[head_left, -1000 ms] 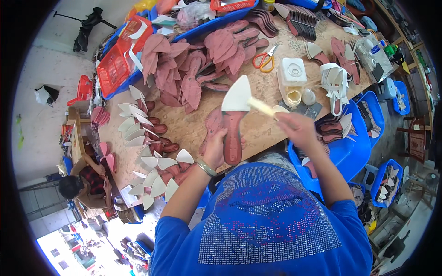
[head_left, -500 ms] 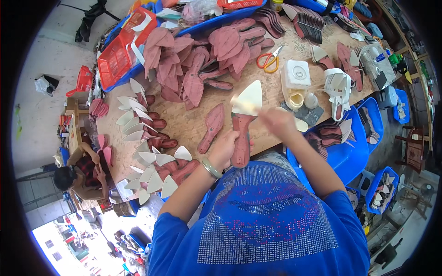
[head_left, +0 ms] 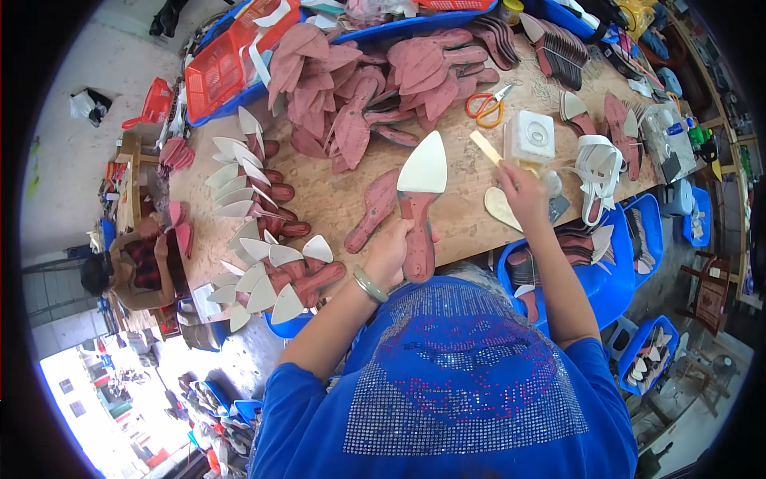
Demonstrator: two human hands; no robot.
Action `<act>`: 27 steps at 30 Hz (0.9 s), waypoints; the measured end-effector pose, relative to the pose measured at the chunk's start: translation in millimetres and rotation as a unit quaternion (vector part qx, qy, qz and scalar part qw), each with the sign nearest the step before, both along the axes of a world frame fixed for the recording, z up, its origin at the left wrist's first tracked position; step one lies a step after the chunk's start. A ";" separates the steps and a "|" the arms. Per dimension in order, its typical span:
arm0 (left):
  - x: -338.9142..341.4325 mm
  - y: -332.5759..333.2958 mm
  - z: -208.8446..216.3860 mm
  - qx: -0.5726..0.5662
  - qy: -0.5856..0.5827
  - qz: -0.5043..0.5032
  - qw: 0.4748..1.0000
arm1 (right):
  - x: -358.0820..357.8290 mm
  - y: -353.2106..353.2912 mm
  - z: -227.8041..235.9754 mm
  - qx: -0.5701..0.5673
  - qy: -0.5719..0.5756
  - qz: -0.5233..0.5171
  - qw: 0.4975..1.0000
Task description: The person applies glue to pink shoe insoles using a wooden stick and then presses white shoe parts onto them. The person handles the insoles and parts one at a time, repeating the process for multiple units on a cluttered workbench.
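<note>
My left hand [head_left: 388, 254] grips a red shoe insole [head_left: 417, 231] by its narrow end, with the pointed, cream-coloured toe [head_left: 423, 166] facing away from me. My right hand [head_left: 522, 190] is closed around a flat, pale stick [head_left: 484, 147], held off to the right of the insole. A cream oval piece [head_left: 500, 209] lies beside that hand. Behind it stands a white block with a round recess [head_left: 531, 137]; a small jar there is mostly hidden by the hand. A plain red insole [head_left: 373, 209] rests on the table just left of the held one.
Red insoles [head_left: 351, 120] are heaped at the back. Cream-tipped insoles [head_left: 263, 191] line the left side. Orange-handled scissors [head_left: 488, 106] and a white strap roll [head_left: 597, 164] lie right. Blue bins [head_left: 594, 279] hold more pieces. Another person [head_left: 140, 267] sits at far left.
My right hand has moved right, from over the insole's toe to beside the white block, and the stick is now plainly seen. My left hand keeps hold of the insole.
</note>
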State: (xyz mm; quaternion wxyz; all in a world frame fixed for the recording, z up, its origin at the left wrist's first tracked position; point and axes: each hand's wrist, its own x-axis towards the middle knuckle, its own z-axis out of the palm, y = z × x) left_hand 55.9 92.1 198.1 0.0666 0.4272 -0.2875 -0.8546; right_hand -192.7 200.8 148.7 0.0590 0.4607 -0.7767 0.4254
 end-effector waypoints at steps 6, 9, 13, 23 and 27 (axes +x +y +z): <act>3.7 9.1 0.9 0.013 0.008 0.031 0.999 | 41.9 13.6 9.1 0.166 0.023 0.128 0.977; 14.3 14.2 -16.0 -0.048 -0.008 0.060 0.997 | -3.3 22.9 -18.8 0.148 -0.036 -0.020 0.988; 50.0 25.1 -62.8 -0.229 -0.080 0.089 0.966 | -4.6 35.5 -5.1 0.083 -0.121 0.002 0.989; 67.4 -16.9 -179.1 -0.385 -0.355 0.235 0.819 | 11.3 54.1 -12.8 0.043 -0.209 0.011 0.977; 46.4 -15.7 -166.7 -0.356 -0.510 0.113 0.775 | 0.7 64.5 -14.3 0.063 -0.248 -0.025 0.966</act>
